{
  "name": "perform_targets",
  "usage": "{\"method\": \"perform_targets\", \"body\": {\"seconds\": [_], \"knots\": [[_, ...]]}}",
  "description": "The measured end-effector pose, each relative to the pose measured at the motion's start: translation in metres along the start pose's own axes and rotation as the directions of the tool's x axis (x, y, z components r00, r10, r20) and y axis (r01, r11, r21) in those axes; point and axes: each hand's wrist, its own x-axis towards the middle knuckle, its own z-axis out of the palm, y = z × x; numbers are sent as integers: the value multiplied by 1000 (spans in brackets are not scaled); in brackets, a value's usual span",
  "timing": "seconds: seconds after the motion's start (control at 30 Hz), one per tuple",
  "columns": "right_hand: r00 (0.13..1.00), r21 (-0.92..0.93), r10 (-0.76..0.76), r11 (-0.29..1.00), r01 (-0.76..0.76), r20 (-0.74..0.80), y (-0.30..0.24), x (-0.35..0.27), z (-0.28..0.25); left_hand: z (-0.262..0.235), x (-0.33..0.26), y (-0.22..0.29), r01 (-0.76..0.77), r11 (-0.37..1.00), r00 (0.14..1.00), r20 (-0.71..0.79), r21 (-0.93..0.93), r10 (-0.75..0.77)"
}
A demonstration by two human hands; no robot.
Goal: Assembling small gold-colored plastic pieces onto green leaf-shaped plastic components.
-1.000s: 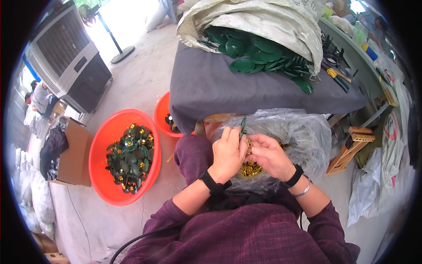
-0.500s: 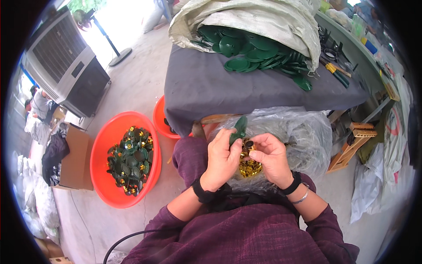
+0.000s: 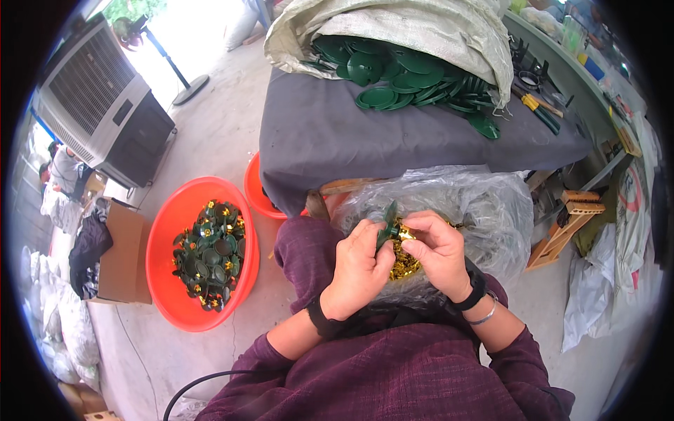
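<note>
Between the fingers of my left hand (image 3: 355, 270) is a green plastic disc (image 3: 387, 224), held on edge. My right hand (image 3: 440, 254) pinches a small shiny gold piece (image 3: 405, 232) against the disc's right face. Fingertips partly hide where the two meet. Below my hands, many gold pieces (image 3: 403, 265) lie in a clear plastic bag (image 3: 484, 203) over my lap. On the table, a white woven sack (image 3: 295, 43) spills a heap of green discs (image 3: 414, 81).
To my left, an orange basin (image 3: 158, 281) holds discs with gold pieces attached; another orange basin (image 3: 254, 184) stands partly under the grey-covered table (image 3: 330, 133). Pliers (image 3: 540, 114) lie at the table's right. A cardboard box (image 3: 126, 256), air cooler (image 3: 105, 105) and wooden rack (image 3: 565, 231) stand around.
My hands have come closer together. The gold piece, previously apart from the green disc, now meets its face, and the disc has turned more edge-on.
</note>
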Motion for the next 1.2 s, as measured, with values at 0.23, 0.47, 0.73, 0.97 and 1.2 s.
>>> {"method": "perform_targets", "body": {"seconds": [0.23,0.47,0.73,0.97,1.2], "knots": [[998,-190,-34,981,45,60,-3,5,-9,-2,4,-8,-119,993,988,96,10,117],[841,484,492,692,-535,226,5,10,-13,-6,-1,-6,-223,954,964,193,200,185],[791,-82,498,860,-504,356,25,21,-32,-81,2,-25,-11,966,977,-202,260,66],[501,-886,737,436,159,453,101,22,-82,-218,-11,-80,473,244,875,-483,847,-21],[195,-797,828,400,452,526,152,5,-70,-108,99,-15,-25,836,1000,11,548,23]]}}
